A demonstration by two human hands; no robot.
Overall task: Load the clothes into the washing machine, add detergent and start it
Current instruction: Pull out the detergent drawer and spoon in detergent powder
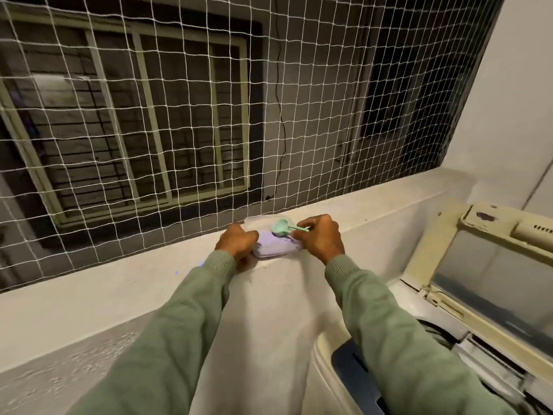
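A clear plastic bag of pale lilac detergent powder (273,247) lies on the white ledge (374,211) under the netting. My left hand (238,244) grips the bag's left side with curled fingers. My right hand (321,238) pinches the handle of a small mint-green scoop (282,227), whose bowl sits over the bag's top. The washing machine (326,351) stands at the lower right with its cream lid (478,277) raised. My right sleeve hides part of its opening, and no clothes show.
White bird netting (179,115) rises from the back of the ledge, with a barred window and grey wall behind it. A white wall (508,100) closes the right side. The ledge face drops below my arms.
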